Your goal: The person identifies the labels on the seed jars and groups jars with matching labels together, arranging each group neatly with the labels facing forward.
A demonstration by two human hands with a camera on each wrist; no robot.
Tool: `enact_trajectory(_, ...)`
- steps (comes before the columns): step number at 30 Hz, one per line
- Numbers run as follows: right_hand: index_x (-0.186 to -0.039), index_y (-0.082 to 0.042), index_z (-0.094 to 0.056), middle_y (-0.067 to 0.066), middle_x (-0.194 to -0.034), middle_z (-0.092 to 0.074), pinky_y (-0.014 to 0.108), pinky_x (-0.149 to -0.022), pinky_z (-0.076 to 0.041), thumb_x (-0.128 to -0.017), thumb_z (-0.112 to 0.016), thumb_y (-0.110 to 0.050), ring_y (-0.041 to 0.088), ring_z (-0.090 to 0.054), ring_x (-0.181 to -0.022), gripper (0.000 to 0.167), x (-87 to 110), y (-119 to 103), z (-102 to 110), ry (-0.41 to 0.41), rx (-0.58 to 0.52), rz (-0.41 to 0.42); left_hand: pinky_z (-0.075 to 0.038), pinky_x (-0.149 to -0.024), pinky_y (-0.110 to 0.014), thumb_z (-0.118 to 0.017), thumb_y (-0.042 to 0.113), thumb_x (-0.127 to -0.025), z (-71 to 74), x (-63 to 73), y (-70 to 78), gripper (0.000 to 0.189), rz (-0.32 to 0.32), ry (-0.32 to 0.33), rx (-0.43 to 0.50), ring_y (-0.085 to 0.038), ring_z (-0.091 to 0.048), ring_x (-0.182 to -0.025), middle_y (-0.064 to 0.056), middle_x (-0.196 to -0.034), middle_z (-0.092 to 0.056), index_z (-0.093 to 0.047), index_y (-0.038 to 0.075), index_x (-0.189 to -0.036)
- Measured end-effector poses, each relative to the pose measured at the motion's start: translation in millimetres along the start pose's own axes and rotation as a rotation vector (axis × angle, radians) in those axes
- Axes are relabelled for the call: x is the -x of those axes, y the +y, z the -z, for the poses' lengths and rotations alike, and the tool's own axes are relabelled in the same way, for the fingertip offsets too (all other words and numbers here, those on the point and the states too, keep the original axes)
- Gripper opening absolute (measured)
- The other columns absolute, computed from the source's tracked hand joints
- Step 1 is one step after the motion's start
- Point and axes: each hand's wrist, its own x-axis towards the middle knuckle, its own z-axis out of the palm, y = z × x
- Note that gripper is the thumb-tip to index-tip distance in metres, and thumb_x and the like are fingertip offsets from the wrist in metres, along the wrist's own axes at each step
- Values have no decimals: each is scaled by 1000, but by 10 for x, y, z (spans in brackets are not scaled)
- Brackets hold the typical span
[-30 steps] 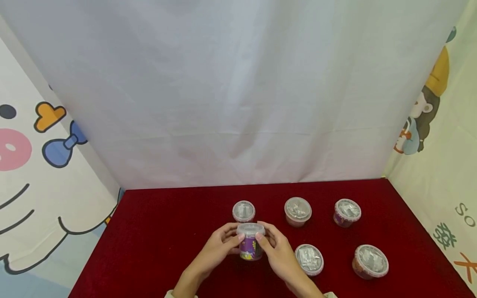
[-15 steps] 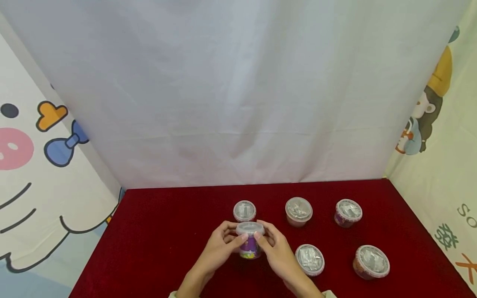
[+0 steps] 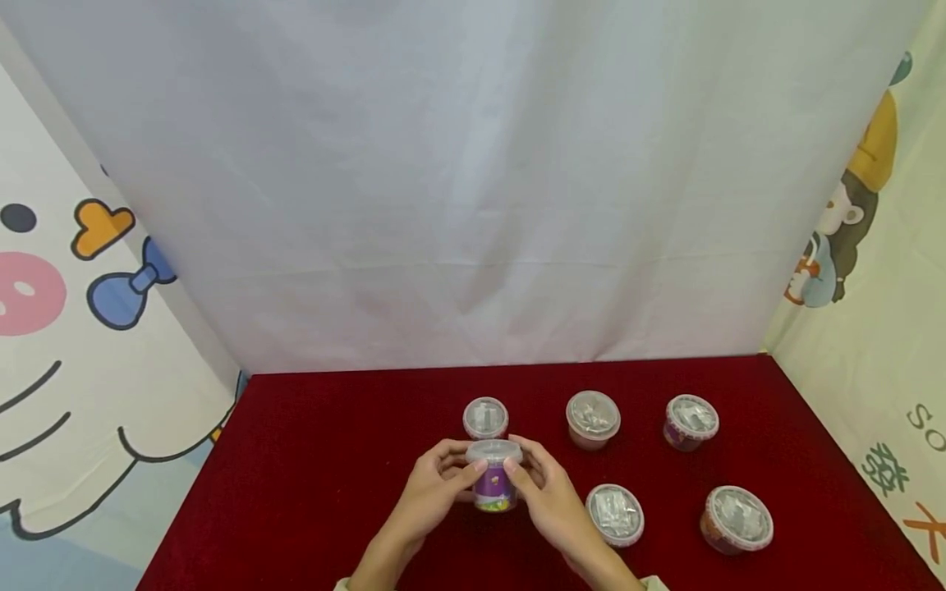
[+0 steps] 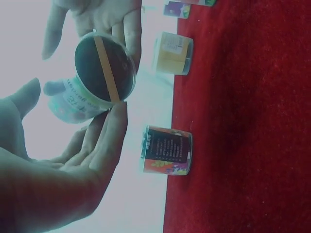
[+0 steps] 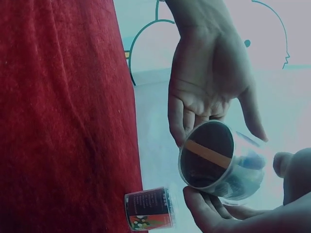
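Note:
A clear-lidded plastic tub (image 3: 493, 486) with a purple printed label is held upright between both hands in the head view. My left hand (image 3: 431, 490) grips its left side, thumb on the front and fingers curled behind. On the opposite side my right hand (image 3: 550, 495) grips it the same way. The wrist views show the tub from beneath, lifted above the table: a dark base crossed by a flat tan strip (image 4: 106, 68). Just behind the held tub in the head view stands a smaller lidded tub (image 3: 485, 417), partly covered.
Several more lidded tubs stand on the red cloth (image 3: 310, 460) to the right: a pale one (image 3: 592, 417), a purple one (image 3: 691, 422), a near one (image 3: 615, 515) beside my right forearm, and an orange one (image 3: 735, 519). A white curtain (image 3: 473, 205) closes off the back.
The held tub has turned between the fingers: the dark label panel at its right has gone out of sight and plain purple faces front. Both hands stay nearly in place.

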Motion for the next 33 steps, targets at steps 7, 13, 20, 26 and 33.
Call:
enact_trajectory(7,-155,6,-43,29,-150,-55,45,-105,-55,-112,-55,-27,41,-58,-134,56,-5,-2,7,-22,0,-13,-61,-92,-40,-68,31,-106,-10,27,3,52,-7,9,-12,-23,-69,-108,-18,-125,-65,-50,-6,-137)
enact_trajectory(13,-157,5,-40,28,-151,-54,37,-103,-56,-114,-50,-29,37,-59,-134,56,4,-19,27,-70,-61,-36,-60,-97,-40,-63,30,-108,29,37,-17,56,-10,-50,26,-30,-67,-119,-24,-138,-60,-46,-8,-145)
enact_trajectory(20,-156,6,-42,27,-150,-54,46,-104,-56,-113,-52,-26,40,-56,-137,54,7,-30,-8,-27,-51,-31,-62,-93,-39,-65,26,-107,14,59,-13,53,-32,-22,27,-27,-70,-112,-23,-132,-63,-50,-10,-144)
enact_trajectory(26,-155,6,-43,30,-152,-52,50,-108,-53,-111,-58,-24,44,-51,-142,55,-17,-26,-19,-21,-4,-32,-62,-90,-39,-68,26,-105,-34,61,-12,51,-21,27,-4,-22,-70,-105,-19,-125,-64,-52,-9,-140)
enact_trajectory(33,-153,6,-45,26,-146,-58,43,-100,-58,-111,-56,-24,35,-61,-130,53,-3,-27,3,-1,-35,-58,-61,-94,-42,-61,29,-109,-32,58,-14,52,6,-5,12,-24,-68,-113,-22,-135,-61,-47,-7,-144)
